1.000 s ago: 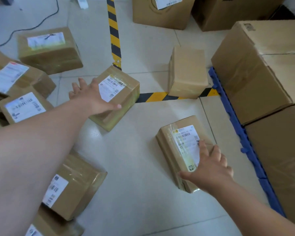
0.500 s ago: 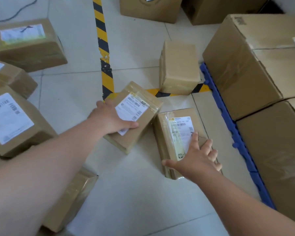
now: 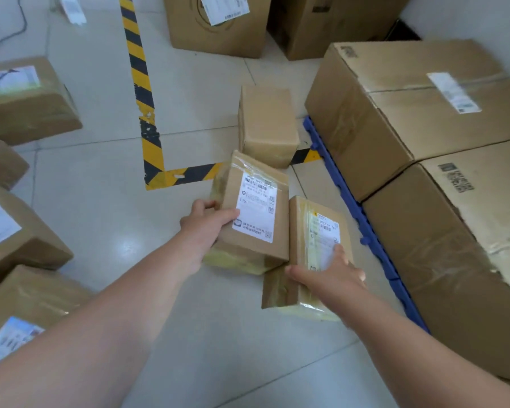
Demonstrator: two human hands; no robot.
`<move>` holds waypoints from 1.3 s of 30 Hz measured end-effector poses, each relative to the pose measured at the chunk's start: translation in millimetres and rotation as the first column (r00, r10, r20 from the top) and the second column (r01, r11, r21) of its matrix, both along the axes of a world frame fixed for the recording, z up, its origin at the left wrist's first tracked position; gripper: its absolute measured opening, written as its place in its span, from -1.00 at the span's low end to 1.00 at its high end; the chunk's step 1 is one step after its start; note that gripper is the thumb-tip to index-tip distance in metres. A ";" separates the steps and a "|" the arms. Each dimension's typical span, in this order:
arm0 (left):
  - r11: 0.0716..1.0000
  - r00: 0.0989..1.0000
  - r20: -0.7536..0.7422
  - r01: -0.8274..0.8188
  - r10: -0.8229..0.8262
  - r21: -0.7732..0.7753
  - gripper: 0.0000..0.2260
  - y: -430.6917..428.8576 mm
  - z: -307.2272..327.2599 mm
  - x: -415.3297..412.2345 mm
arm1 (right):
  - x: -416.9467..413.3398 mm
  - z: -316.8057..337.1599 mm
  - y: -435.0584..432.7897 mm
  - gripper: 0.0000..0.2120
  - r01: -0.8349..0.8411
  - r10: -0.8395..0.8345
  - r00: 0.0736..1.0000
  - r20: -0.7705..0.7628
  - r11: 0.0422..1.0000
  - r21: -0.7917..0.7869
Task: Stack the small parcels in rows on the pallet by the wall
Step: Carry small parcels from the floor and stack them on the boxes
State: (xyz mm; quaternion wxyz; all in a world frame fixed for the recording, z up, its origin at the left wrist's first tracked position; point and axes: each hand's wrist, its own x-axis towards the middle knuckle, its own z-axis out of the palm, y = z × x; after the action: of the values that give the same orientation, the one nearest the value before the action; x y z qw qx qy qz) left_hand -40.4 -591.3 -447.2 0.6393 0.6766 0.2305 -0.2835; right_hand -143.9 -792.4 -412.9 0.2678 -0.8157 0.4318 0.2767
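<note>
Holding the white-label parcel point(image 3: 255, 213) in the left hand's point(image 3: 202, 228) grip, thumb over the label, just beside the yellow-taped parcel point(image 3: 305, 248) clasped by the right hand point(image 3: 329, 279), both low beside the blue pallet point(image 3: 367, 231). Liable to slip one-handed on glossy tape, or to knock together.

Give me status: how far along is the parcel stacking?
Done: nothing visible; the blue pallet carries only large cartons. In hand: the left hand grips one labelled parcel, the right hand holds a second parcel beside it, near the pallet. Left: both of those, the plain parcel on the hazard tape, and more parcels on the floor at left.
</note>
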 end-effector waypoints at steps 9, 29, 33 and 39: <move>0.998 0.953 0.301 0.000 0.018 -0.062 -0.34 -4.8 99.1 0.0 | 3.8 53.0 -13.0 0.28 0.032 -0.081 0.967 0.241 0.979 0.200; 0.942 0.902 0.382 0.286 -0.203 -0.175 -0.55 -173.3 294.6 93.0 | 25.9 266.3 -152.3 0.16 0.355 -0.281 0.823 0.493 0.933 -0.060; 0.893 0.868 0.381 0.409 -0.318 -0.188 -0.52 -220.2 312.1 98.9 | 11.0 298.5 -191.0 0.15 0.495 -0.406 0.746 0.528 0.869 -0.030; 0.835 0.832 0.355 0.513 -0.426 -0.198 -0.57 -299.3 318.3 101.5 | -2.1 299.6 -249.0 0.12 0.620 -0.511 0.683 0.521 0.784 -0.044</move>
State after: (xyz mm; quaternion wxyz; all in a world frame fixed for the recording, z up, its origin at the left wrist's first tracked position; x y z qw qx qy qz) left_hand 61.1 -890.7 -128.9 0.6664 0.6480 -0.0865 -0.3585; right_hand -146.0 -1041.3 -113.3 0.3487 -0.7071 0.6098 -0.0813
